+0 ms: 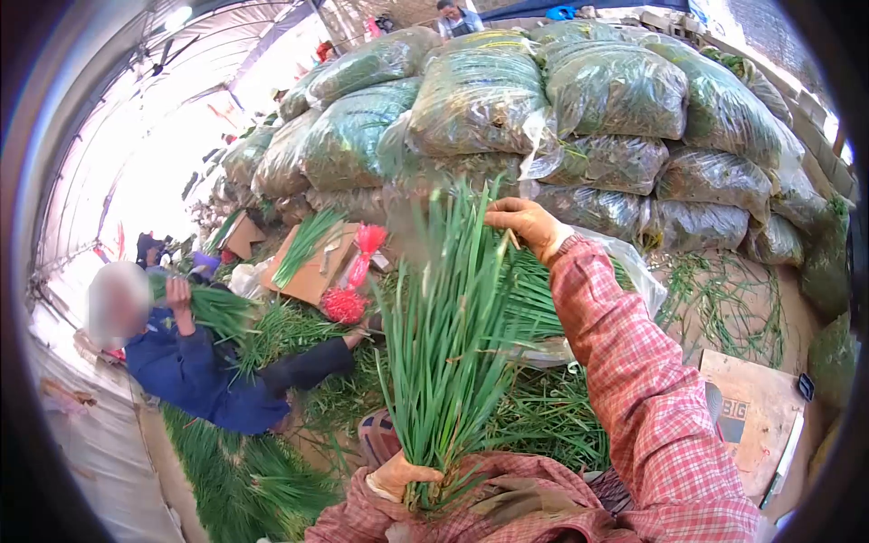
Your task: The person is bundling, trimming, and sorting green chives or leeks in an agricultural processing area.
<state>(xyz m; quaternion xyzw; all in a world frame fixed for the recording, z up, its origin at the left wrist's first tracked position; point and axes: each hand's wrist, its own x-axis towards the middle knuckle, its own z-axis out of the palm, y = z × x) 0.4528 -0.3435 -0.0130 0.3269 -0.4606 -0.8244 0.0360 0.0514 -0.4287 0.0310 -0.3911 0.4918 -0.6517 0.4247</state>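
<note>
A tall bunch of long green leaves [444, 344] stands upright in front of me. Near its base, my left hand [405, 475] is wrapped round the stems, low against my checked clothing. My right hand [529, 226] is at the upper right side of the bunch, its fingers pressed together at the leaf tips; what they pinch is too small to make out. More cut leaves [552, 416] lie on the ground behind the bunch.
Stacked plastic sacks [615, 95] of greens fill the back. A co-worker in blue [208, 380] sits at left holding leaves. Red ties [344, 305] lie by a cardboard piece [312, 271]. A knife [784, 457] rests on a board [747, 412] at right.
</note>
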